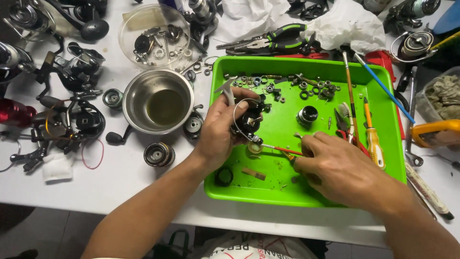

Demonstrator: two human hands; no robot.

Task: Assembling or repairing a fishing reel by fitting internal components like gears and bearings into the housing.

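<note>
Left hand clamps a black fishing reel body over the green tray, near its left rim, with bare tray floor between the hands and near wall. Right hand, fingers pinched together on a thin red-handled tool, lying roughly level, tip pointing left at the reel's underside.

Fishing-reel repair bench, workshop feel. White table crowded with stripped spinning reels, loose spools, pliers, screwdrivers; green tray of washers and screws; steel bowl of fluid.
</note>
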